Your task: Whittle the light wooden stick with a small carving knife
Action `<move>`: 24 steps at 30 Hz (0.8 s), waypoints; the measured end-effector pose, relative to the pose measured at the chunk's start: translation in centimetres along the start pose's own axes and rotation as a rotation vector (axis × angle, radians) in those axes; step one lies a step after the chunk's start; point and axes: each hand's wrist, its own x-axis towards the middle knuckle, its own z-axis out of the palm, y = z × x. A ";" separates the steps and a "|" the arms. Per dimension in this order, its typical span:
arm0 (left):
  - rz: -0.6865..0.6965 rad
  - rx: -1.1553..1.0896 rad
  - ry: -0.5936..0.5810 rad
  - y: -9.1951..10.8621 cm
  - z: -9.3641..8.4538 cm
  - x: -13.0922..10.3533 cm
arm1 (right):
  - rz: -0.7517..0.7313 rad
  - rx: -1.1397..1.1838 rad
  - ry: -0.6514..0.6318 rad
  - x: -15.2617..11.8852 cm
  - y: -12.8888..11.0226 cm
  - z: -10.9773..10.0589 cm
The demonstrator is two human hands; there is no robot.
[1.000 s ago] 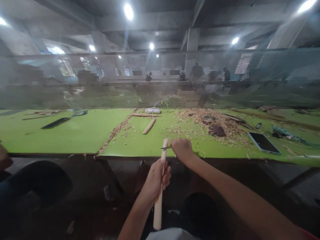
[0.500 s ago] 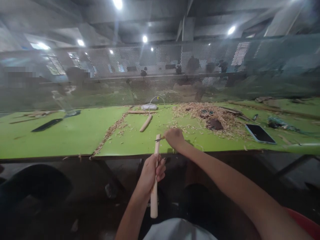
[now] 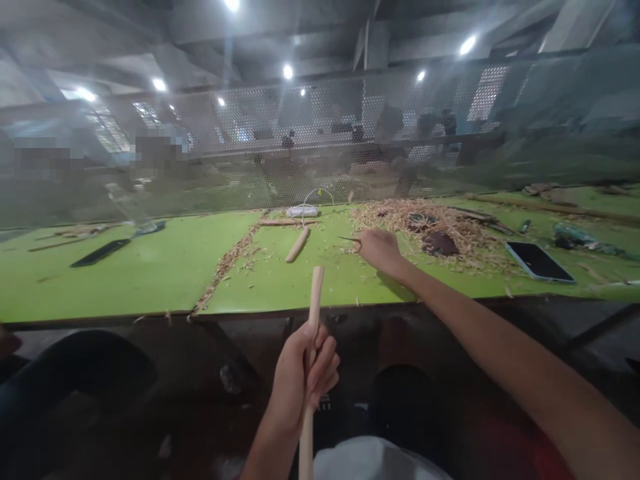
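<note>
The left hand (image 3: 304, 365) closes around a long pale wooden stick (image 3: 317, 288). Beyond the stick, the outstretched right hand (image 3: 379, 251) grips a thin dark knife (image 3: 349, 239).

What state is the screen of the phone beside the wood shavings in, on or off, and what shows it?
Off, it seems: the phone lies face up, its screen dark, with nothing visibly lit on it.

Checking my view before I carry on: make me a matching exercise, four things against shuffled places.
1. knife
2. stick
3. blue-edged phone
4. clear bottle

A. left part of the green table, near its far edge
B. in the left hand
C. just right of the shavings heap
D. in the right hand

Pairs: 1-D, 2-B, 3-C, 4-A
</note>
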 end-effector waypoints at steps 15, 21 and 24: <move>0.081 0.342 0.104 -2.9 0.2 1.3 | -0.218 -0.137 -0.048 -9.4 -4.1 -1.1; 0.113 0.491 0.137 -3.1 -0.2 1.4 | -0.229 -0.130 -0.011 -8.7 -4.0 -1.0; 0.125 0.480 0.145 -3.0 -0.3 1.5 | -0.236 -0.123 0.005 -7.8 -4.2 -0.5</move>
